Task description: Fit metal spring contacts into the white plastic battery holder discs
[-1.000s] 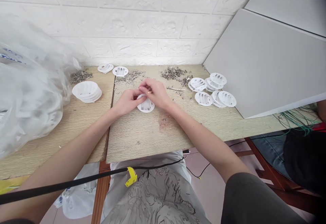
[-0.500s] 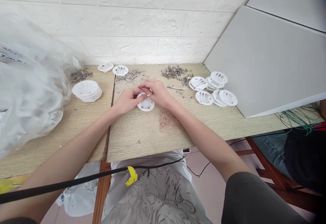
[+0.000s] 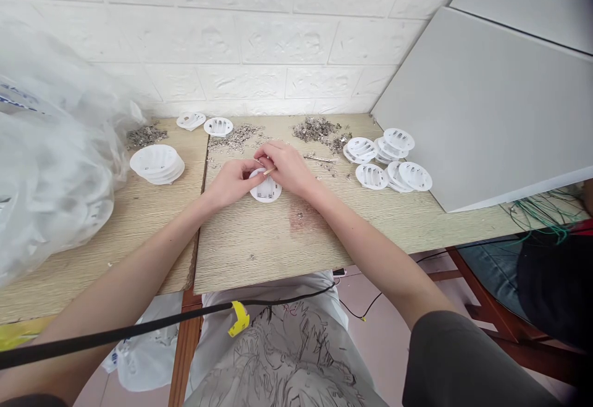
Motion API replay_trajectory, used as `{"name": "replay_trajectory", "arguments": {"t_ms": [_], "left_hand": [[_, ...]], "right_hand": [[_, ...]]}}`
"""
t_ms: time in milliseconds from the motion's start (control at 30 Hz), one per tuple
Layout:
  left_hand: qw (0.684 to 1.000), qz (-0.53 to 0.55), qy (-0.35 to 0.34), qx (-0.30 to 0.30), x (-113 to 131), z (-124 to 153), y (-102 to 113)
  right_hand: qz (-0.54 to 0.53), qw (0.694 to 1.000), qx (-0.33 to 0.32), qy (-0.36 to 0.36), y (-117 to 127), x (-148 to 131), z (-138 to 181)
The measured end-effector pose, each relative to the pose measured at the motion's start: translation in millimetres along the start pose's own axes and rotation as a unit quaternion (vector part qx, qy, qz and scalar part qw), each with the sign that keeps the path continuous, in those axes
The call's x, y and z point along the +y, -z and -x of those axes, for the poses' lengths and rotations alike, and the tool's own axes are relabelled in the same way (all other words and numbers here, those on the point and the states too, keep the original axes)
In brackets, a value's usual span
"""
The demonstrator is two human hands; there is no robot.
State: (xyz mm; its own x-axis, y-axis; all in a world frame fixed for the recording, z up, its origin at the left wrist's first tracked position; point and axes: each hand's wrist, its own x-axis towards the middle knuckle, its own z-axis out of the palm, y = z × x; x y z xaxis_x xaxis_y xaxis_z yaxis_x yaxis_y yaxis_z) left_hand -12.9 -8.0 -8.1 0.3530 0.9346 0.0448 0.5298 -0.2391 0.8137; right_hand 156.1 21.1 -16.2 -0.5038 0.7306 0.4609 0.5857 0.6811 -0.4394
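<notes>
White plastic forms the slotted round disc [image 3: 265, 195] at the middle of the work, with small metal pieces along its near edge. Its far part sits beneath the fingertips of both hands and its near part juts out towards the person, uncovered; whether it rests flat on the worktop [image 3: 259, 234] or is lifted slightly cannot be told.

The left hand [image 3: 233, 180] comes in from the left with its fingers bent and nearly closed, the thumb laid over the disc's upper left part, the other fingers curled at its far edge, so the rim is pinched between them. The right hand [image 3: 288, 166] reaches over the disc's far right edge, its fingers curled inward and drawn close together around a short pale stick [image 3: 270, 171], whose end shows just above the disc. The tips of the two hands meet or nearly meet at the far rim; what lies behind them is hidden.

Just beyond the hands lies a scattered heap of small metal parts [image 3: 235, 138], with a darker metal heap [image 3: 315, 129] farther right. Near the right hand is a thin metal tool [image 3: 319, 159]. Stacked white discs [image 3: 155, 161] stand left of the left hand, and more finished-looking discs [image 3: 372, 176] lie well to the right.
</notes>
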Motion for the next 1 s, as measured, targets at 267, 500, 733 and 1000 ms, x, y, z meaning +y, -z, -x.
{"name": "replay_trajectory", "arguments": {"t_ms": [267,500,733,1000], "left_hand": [[0.996,-0.087,-0.035,-0.011,3.3,2.3,-1.5],[0.993,-0.097,-0.058,-0.022,3.4,4.1,-3.7],[0.996,0.065,-0.026,0.064,-3.7,-2.8,-3.1],[0.961,0.228,0.052,0.147,-2.2,-6.9,-0.6]], "right_hand": [[0.004,1.0,-0.021,0.002,-0.6,-1.3,0.1],[-0.005,1.0,0.021,0.013,-2.7,1.9,1.0],[-0.101,0.989,0.103,-0.004,-4.0,-1.1,-2.0],[-0.166,0.978,0.106,-0.066,-7.9,-6.7,-3.1]]}}
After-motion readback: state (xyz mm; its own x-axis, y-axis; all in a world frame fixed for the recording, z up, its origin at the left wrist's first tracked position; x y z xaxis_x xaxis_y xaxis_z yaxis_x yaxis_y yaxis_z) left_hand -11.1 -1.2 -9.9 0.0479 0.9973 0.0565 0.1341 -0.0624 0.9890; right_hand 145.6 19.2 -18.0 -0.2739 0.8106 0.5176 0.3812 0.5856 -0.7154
